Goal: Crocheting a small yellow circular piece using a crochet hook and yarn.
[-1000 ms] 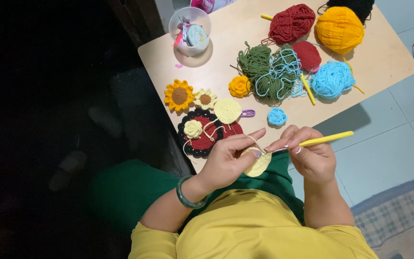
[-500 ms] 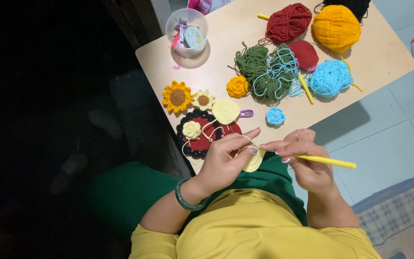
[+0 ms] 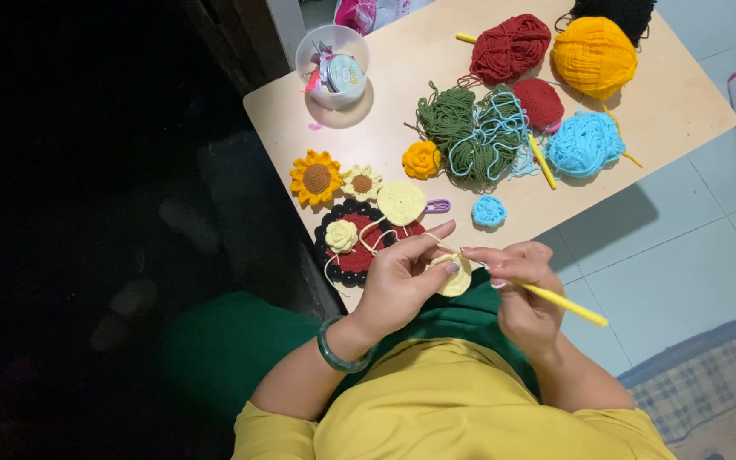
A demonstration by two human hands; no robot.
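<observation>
Pale-yellow crocheted piece sits pinched between the left hand fingers, held taut so the hook can enter. The right hand fingers clamp the yellow crochet hook, tip toward the piece, above the surface edge.

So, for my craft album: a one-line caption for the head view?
Left hand pinches a pale yellow crochet piece; right hand works a yellow hook beside a yarn-strewn table.
</observation>
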